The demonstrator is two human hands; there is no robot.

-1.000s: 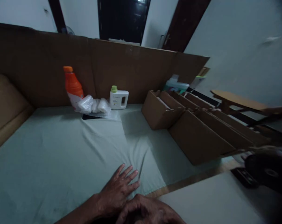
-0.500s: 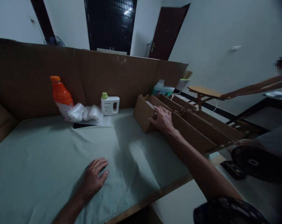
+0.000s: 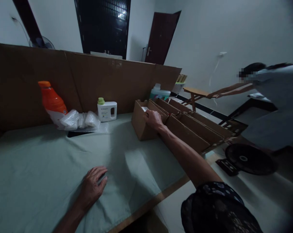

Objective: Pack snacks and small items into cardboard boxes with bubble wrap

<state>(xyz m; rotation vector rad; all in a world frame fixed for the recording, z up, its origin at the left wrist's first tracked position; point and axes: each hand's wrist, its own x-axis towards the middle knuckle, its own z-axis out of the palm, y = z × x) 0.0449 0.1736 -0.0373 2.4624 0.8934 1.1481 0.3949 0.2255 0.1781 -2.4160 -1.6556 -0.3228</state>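
Note:
My right hand (image 3: 153,119) reaches into the near-left compartment of a divided cardboard box (image 3: 139,124). Its fingers are bent together by a white object (image 3: 144,109) that pokes up inside; most of that object is hidden by the box wall and the hand. My left hand (image 3: 92,184) rests on the pale green cloth (image 3: 47,174), fingers loosely stretched out and holding nothing. Beyond it, clear bubble wrap (image 3: 80,120) lies over a flat dark item (image 3: 78,133).
An orange bottle (image 3: 53,102) and a white jug with a green cap (image 3: 107,110) stand before a cardboard wall (image 3: 100,74). Behind the box is a teal bottle (image 3: 160,93). A black fan (image 3: 250,160) sits at right; another person (image 3: 277,106) holds a wooden folding table (image 3: 197,92).
My right hand's fingers have gone from spread over the box to bent together at its compartment. My left hand stays on the cloth. The view has turned right, showing more of the other person.

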